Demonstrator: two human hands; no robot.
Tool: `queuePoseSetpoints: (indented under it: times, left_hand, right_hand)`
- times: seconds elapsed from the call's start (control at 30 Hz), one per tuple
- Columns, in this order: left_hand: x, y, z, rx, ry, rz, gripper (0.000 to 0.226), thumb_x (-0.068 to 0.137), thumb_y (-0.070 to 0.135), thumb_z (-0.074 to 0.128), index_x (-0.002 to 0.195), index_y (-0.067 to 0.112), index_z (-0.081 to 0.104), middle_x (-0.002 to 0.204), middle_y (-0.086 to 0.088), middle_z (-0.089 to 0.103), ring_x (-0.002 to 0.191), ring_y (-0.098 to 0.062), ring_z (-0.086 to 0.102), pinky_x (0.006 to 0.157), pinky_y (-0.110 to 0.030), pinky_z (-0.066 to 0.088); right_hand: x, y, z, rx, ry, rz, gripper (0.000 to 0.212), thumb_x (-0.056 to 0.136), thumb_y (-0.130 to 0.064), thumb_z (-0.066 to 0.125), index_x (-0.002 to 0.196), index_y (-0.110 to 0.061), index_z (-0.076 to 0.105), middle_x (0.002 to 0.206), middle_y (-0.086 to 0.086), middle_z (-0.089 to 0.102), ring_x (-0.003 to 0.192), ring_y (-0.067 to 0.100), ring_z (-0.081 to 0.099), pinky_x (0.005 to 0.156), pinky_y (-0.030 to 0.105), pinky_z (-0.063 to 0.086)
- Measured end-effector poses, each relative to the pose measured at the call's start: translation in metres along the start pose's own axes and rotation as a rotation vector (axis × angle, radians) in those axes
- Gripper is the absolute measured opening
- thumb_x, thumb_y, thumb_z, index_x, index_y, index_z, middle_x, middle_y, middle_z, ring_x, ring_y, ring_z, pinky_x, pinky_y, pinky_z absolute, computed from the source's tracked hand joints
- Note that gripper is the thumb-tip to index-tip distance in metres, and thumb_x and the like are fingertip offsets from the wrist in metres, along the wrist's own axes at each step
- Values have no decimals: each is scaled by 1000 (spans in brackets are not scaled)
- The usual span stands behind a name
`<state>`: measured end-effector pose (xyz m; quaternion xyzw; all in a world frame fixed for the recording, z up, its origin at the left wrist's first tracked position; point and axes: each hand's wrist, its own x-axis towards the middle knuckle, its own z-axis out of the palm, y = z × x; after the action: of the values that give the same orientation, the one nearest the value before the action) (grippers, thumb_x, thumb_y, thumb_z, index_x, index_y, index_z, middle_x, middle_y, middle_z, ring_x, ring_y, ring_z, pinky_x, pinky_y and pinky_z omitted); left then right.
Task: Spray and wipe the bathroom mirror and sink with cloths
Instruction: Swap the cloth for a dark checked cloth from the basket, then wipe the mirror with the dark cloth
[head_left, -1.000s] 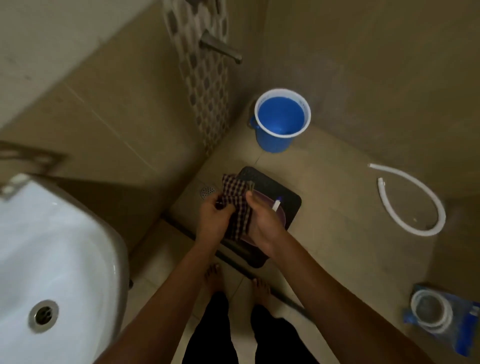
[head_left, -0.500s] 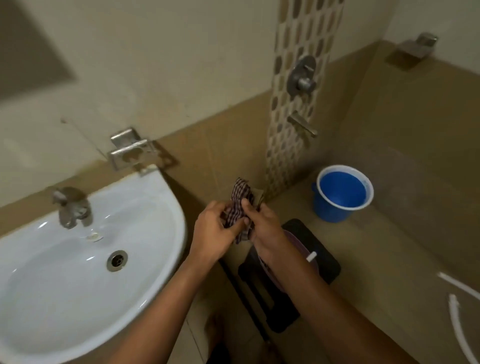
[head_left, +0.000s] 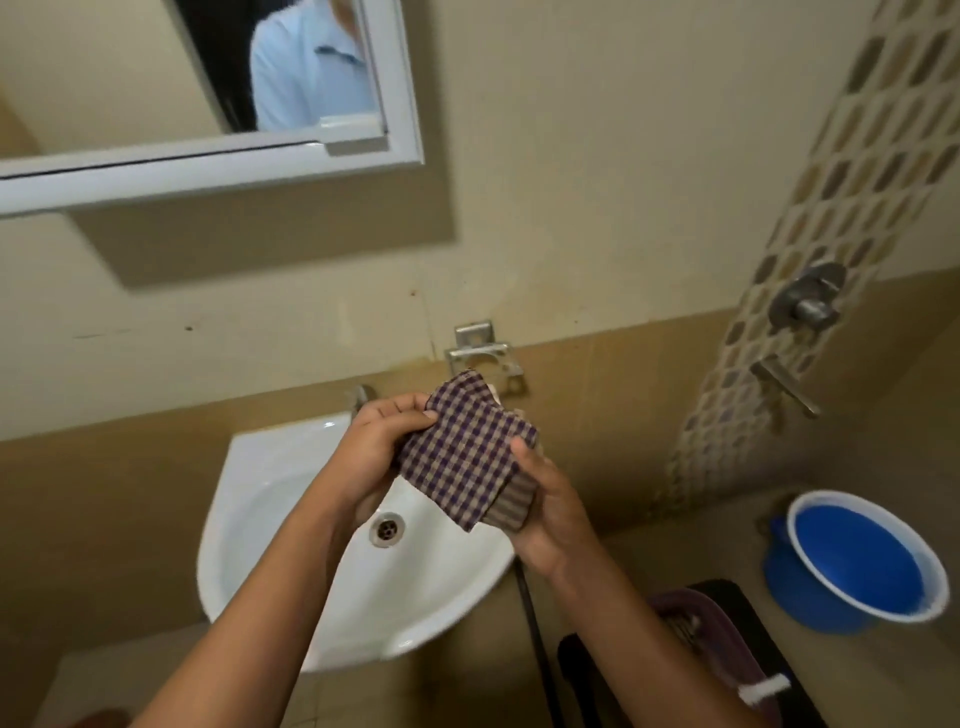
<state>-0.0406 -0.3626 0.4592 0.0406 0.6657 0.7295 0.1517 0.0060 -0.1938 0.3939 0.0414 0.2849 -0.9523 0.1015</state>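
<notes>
Two hands now hold the cloth (head_left: 467, 457) up over the sink (head_left: 291, 519), where a second ago it was down low above the floor by the stool. Left hand (head_left: 374, 452) pinches its 9 o'clock edge, right hand (head_left: 550, 514) cups it from 4 o'clock; each grip is clamped on the folded fabric. With the mirror (head_left: 156, 78) at 11 o'clock now facing them, I'd judge wiping is about to begin, though I see no spray bottle. The bucket (head_left: 857, 561) at 4 o'clock looks blue inside; whether it holds water I can't tell. Sink bowl holds nothing but its drain (head_left: 386, 529).
</notes>
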Motion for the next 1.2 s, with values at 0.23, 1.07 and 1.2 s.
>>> queuePoseSetpoints:
  times: [0.23, 1.07, 1.2]
  left_hand:
    - [-14, 51, -82, -110, -297, 20, 26, 78, 6, 68, 101, -5, 65, 87, -14, 70, 75, -20, 68, 76, -27, 55]
    - [-14, 203, -233, 930, 597, 883, 7, 84, 28, 74, 84, 21, 72, 76, 7, 69, 66, -11, 62, 62, -31, 51]
    - [-13, 259, -242, 1032, 808, 1096, 14, 87, 28, 65, 92, 16, 68, 87, -1, 67, 75, -19, 60, 67, -33, 49]
  right_hand:
    - [16, 88, 78, 245, -220, 90, 95, 46, -57, 92, 123, -7, 68, 129, 22, 62, 111, 39, 64, 85, 49, 56]
    - [104, 92, 260, 34, -65, -104, 40, 82, -10, 62, 122, -3, 63, 111, 17, 73, 90, 28, 73, 78, 41, 61]
    - [117, 43, 291, -27, -88, -305, 42, 78, -10, 65, 120, -7, 64, 113, 13, 73, 95, 26, 73, 85, 41, 59]
